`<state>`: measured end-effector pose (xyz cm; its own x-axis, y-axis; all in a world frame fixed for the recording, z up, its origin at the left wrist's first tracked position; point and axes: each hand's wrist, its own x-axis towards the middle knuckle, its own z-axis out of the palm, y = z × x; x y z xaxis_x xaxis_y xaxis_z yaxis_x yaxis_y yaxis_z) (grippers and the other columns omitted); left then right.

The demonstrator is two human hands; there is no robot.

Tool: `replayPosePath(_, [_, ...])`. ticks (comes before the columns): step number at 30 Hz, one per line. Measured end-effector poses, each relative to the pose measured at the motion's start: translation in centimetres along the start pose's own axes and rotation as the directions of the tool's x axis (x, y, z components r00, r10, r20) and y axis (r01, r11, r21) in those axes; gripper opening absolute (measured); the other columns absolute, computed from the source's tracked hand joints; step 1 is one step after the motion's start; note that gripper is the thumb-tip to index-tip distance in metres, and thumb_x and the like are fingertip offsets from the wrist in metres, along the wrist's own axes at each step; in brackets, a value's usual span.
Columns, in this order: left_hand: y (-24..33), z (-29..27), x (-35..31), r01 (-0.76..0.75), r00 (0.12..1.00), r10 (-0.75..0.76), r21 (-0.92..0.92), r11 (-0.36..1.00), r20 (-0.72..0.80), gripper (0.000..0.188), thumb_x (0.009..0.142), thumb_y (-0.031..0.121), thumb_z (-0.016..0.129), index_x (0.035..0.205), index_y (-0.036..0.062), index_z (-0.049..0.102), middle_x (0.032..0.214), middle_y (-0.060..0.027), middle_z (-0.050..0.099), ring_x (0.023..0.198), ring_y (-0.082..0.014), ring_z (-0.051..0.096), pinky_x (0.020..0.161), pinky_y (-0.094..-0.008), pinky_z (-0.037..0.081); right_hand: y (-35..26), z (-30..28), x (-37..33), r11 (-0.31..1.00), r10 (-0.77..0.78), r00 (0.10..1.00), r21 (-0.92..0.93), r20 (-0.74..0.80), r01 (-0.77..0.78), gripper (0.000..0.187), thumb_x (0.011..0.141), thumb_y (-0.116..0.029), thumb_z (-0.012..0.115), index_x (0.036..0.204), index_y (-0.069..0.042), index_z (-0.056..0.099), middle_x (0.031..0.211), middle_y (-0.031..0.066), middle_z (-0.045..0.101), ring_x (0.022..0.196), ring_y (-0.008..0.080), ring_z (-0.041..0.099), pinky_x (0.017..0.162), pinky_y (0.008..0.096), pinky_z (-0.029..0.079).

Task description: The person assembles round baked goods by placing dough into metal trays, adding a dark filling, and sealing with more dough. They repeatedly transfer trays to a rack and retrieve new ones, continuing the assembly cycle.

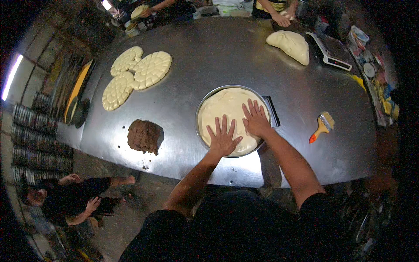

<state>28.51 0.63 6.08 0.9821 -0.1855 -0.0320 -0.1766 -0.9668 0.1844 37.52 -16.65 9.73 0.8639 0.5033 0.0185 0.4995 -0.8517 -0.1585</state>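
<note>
A round metal pan (198, 131) stands near the front edge of a steel table, filled almost to its rim with pale dough (218, 105). My left hand (223, 139) lies on the dough toward the front, palm down, fingers spread. On the dough's right part rests my right hand (256, 118), also flat with its fingers apart. Neither hand holds anything. Under the pan's right side a dark, flat object (273, 111) sticks out; most of it is hidden.
Left are a brown lump (144, 136) and three scored dough rounds (152, 70). A brush (322, 127) lies right. Farther back are a large dough piece (290, 46) and a scale (331, 50). Co-workers' hands (283, 18) show at the far edge; another person (78, 196) is lower left.
</note>
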Motion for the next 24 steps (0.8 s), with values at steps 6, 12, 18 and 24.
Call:
replayPosePath(6, [6.9,-4.8,-3.3,0.108,0.954,-0.128,0.087,0.990,0.270,0.088,0.089,0.067,0.047,0.153,0.0107,0.025,0.158,-0.0286,0.011,0.138,-0.0593,0.017,0.093,-0.0798,0.027,0.5,-2.2,-1.5,0.989,0.021,0.999,0.147,-0.042,-0.014,0.068,0.089,-0.035,0.058,0.149,-0.012,0.036,0.160,0.0201,0.015,0.146,0.0436,0.014,0.115,0.0621,0.016])
replayPosePath(12, [5.5,-9.2,4.0,0.059,0.998,-0.056,-0.090,0.994,0.041,0.049,0.094,0.037,0.051,0.122,-0.0028,0.058,0.143,-0.0228,0.044,0.130,-0.0377,0.045,0.100,-0.0535,0.040,-0.9,-2.5,-2.7,0.816,0.326,0.916,0.558,-0.235,-0.148,0.056,0.093,-0.016,0.051,0.146,-0.003,0.038,0.152,0.0258,0.030,0.143,0.0436,0.023,0.116,0.0548,0.020])
replayPosePath(18, [2.1,-1.4,1.1,0.024,0.981,-0.048,-0.131,0.991,-0.188,0.069,0.101,0.036,0.042,0.151,-0.0045,0.019,0.160,-0.0214,0.015,0.149,-0.0379,0.010,0.119,-0.0540,0.008,-2.3,0.6,-6.2,0.958,0.266,0.945,0.164,-0.193,-0.236,0.075,0.093,-0.033,0.052,0.151,0.002,0.021,0.160,0.0194,0.017,0.148,0.0365,0.015,0.118,0.0569,0.011])
replayPosePath(24, [0.4,-1.2,1.3,-0.030,0.983,0.013,-0.086,0.996,-0.185,0.073,0.100,0.046,0.041,0.150,-0.0040,0.025,0.160,-0.0217,0.015,0.149,-0.0374,0.012,0.119,-0.0531,0.009,-1.9,0.3,-6.5,0.954,0.260,0.954,0.191,-0.151,-0.230,0.080,0.093,-0.039,0.053,0.153,0.000,0.019,0.162,0.0167,0.007,0.150,0.0338,0.002,0.118,0.0576,0.002])
